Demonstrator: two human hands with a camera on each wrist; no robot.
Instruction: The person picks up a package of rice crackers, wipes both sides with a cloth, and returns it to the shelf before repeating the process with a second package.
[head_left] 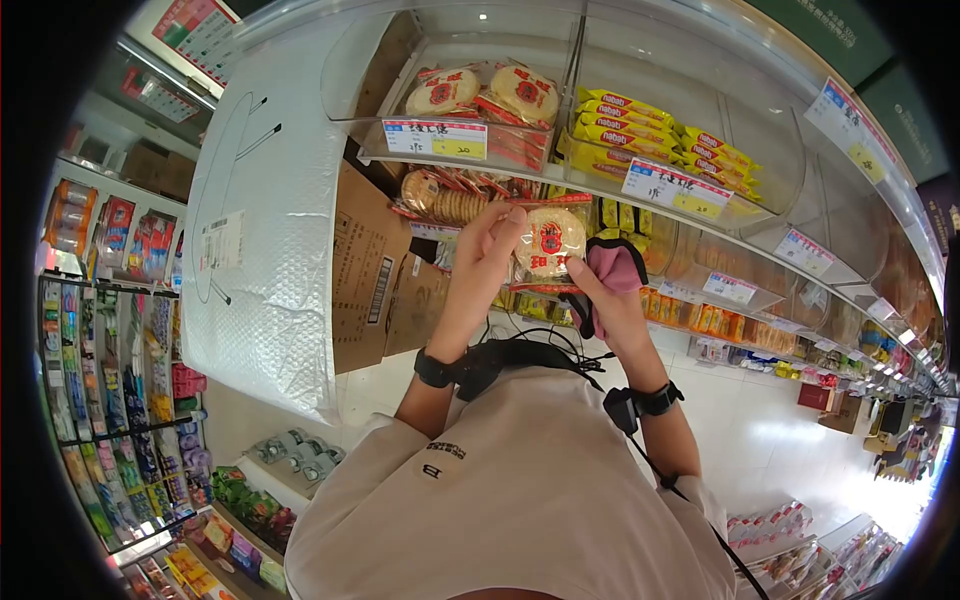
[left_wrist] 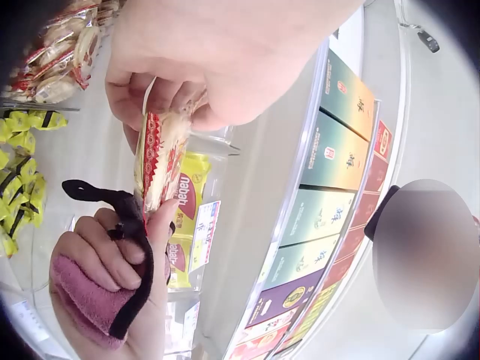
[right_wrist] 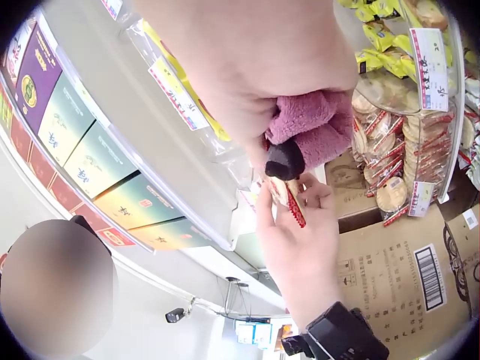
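Note:
Between my two hands is a clear packet of round rice crackers (head_left: pixel 550 240) with red print, its face turned up in the head view. My left hand (head_left: pixel 487 255) pinches one end of it, fingers behind and thumb at the edge. At the other end my right hand (head_left: pixel 612 305) grips it with the thumb on the front. A pink cloth with black trim (head_left: pixel 618 266) is tucked in the right hand's curled fingers. In the left wrist view the packet (left_wrist: pixel 161 157) shows edge-on; in the right wrist view the cloth (right_wrist: pixel 315 124) covers much of that grip.
Clear shelf bins hold more cracker packets (head_left: pixel 525 95) and yellow wafer packs (head_left: pixel 625 125), with price tags (head_left: pixel 435 140) in front. A cardboard box (head_left: pixel 375 270) and a silver bubble-wrap sheet (head_left: pixel 265 230) stand at the left. Gift boxes (left_wrist: pixel 337 150) line an upper shelf.

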